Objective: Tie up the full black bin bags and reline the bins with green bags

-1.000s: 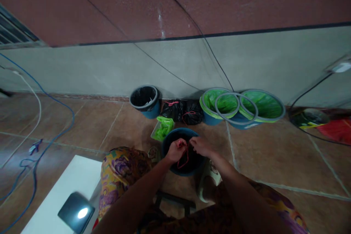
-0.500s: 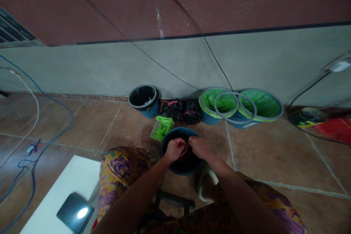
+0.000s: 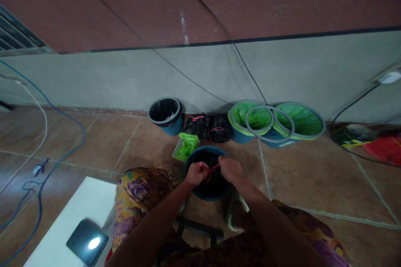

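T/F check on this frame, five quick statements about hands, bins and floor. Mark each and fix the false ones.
1. Both hands, left hand and right hand, pinch a red string over the blue bin. True.
2. That bin has a green liner. False: its bag is black.
3. Two tied black bags lie by the wall. True.
4. The green-lined bins stand left of the person. False: they are to the right.
5. A blue cable runs over the floor on the left. True.
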Motion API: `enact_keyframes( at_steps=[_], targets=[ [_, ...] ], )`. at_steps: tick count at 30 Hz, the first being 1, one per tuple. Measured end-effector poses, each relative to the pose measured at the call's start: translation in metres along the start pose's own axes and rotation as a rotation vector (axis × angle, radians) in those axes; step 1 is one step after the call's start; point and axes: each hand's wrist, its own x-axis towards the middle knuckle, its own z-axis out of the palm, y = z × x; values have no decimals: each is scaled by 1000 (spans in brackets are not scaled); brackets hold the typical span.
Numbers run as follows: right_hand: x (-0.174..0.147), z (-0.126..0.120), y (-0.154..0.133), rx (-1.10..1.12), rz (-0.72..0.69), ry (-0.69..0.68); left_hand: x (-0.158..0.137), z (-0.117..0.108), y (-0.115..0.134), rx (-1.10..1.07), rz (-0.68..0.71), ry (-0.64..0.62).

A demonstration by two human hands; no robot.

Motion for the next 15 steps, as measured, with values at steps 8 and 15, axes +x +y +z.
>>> enact_keyframes(
  at_steps=[8,15],
  targets=[
    [12,18,7,254,-59,12,-2,-1,-6,16,33,35],
    [13,30,0,261,-123,-14,-1,9,8,173,-144,-125]
  ],
)
